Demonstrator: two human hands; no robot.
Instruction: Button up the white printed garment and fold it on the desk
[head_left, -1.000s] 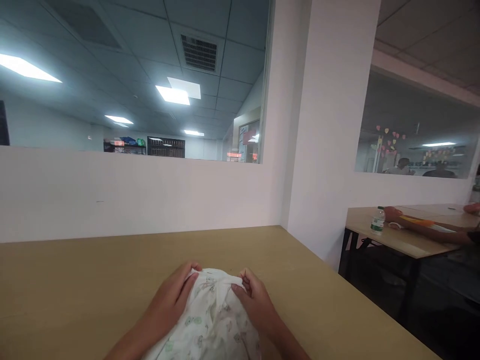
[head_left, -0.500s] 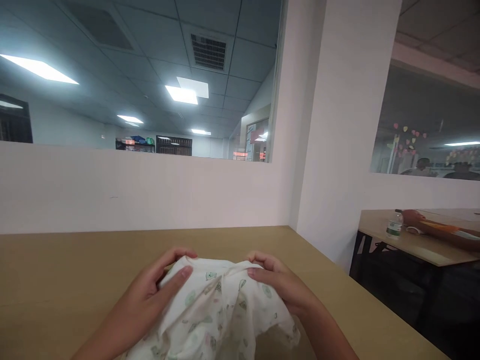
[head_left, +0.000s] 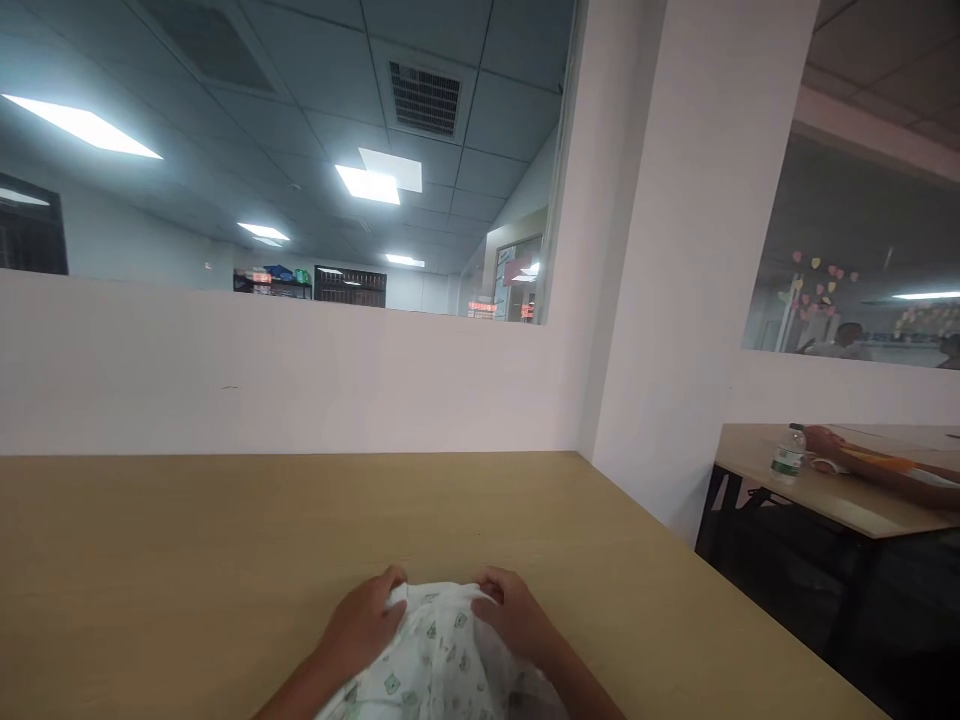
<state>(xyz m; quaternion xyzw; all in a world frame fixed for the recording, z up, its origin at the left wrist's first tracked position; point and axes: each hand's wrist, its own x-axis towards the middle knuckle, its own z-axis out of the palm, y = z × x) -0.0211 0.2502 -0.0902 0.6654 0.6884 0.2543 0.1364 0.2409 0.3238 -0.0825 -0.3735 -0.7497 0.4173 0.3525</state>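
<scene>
A white cloth garment (head_left: 442,655) with small green printed figures is bunched low in the view, its lower part cut off by the frame's bottom edge. My left hand (head_left: 366,620) pinches its upper left edge between thumb and fingers. On the upper right edge, my right hand (head_left: 514,615) grips it the same way. The fabric between both hands is stretched fairly straight along the top and falls in folds toward me. What kind of garment it is, I cannot tell. Under it lies the light wooden table (head_left: 225,560).
A white wall (head_left: 300,390) with a window borders the table's far edge, and a pillar (head_left: 667,300) stands at the right corner. Farther right, a second table (head_left: 840,505) bears a plastic bottle (head_left: 788,455) and a person's arm. A person (head_left: 847,342) shows behind the right window.
Both hands have moved down and toward me with the cloth, and they are closer together. The cloth's top edge is now lower and straighter. The view has shifted slightly.
</scene>
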